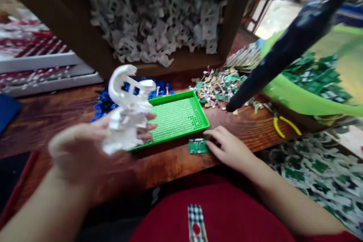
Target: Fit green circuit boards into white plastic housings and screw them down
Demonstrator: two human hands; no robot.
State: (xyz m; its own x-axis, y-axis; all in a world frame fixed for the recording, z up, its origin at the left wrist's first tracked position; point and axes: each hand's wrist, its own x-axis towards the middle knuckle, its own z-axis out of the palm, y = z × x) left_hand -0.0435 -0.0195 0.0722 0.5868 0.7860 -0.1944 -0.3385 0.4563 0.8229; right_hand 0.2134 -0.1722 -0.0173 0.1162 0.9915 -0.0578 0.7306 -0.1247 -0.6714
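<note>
A white moulded plastic part (127, 121) with a curved top and square cut-outs is in my left hand (82, 147), raised over the left end of a green perforated tray (202, 111). My left fingers wrap behind the part and show past its right side. On the wooden table, just in front of the tray, lies a small green circuit board (197, 146). My right hand (227, 145) has its thumb and fingers closed at the board's right edge; the fingertips are partly hidden.
Behind the tray stands a box of white plastic parts (161, 15). Blue pieces (103, 102) lie left, small wired parts (218, 85) right. A dark tube (283, 53) slants in near yellow-handled pliers (283, 126). A green bag (295, 98) holds circuit boards.
</note>
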